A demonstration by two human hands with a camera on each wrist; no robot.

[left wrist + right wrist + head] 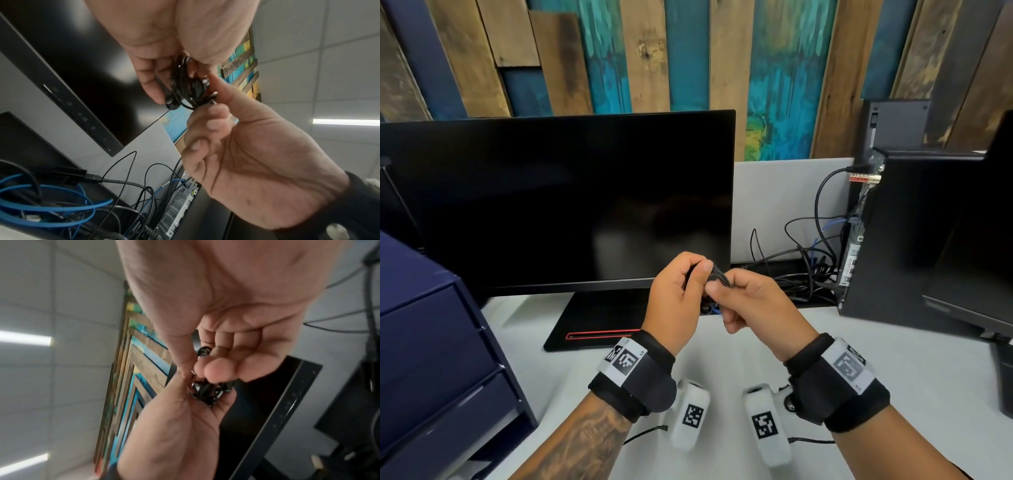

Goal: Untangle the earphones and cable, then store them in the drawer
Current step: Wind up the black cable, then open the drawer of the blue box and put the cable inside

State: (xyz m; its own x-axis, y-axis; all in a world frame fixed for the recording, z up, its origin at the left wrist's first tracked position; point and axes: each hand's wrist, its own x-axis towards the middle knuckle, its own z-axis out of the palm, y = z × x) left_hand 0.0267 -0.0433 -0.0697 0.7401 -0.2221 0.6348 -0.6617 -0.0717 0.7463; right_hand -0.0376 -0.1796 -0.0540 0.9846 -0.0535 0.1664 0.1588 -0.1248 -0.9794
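One black bundle of earphones and cable (186,84) is held between both hands, in the air above the white desk (893,359) and in front of the dark monitor (558,202). Left hand (676,301) is curled round one side of the bundle, thumb pressed on top of the strands. Right hand (748,301) is pinched on the other side, thumb and forefinger closed on the wires, remaining fingers folded underneath. Loops are seen bunched between the two thumbs; an earbud hangs just below the left fingertips (152,91) in the left wrist view. Right wrist view is blurred; only a dark knot (205,389) is made out. Navy drawer unit (431,342) is left of the left hand. PC tower (914,233) with plugged-in cables is right of the right hand.
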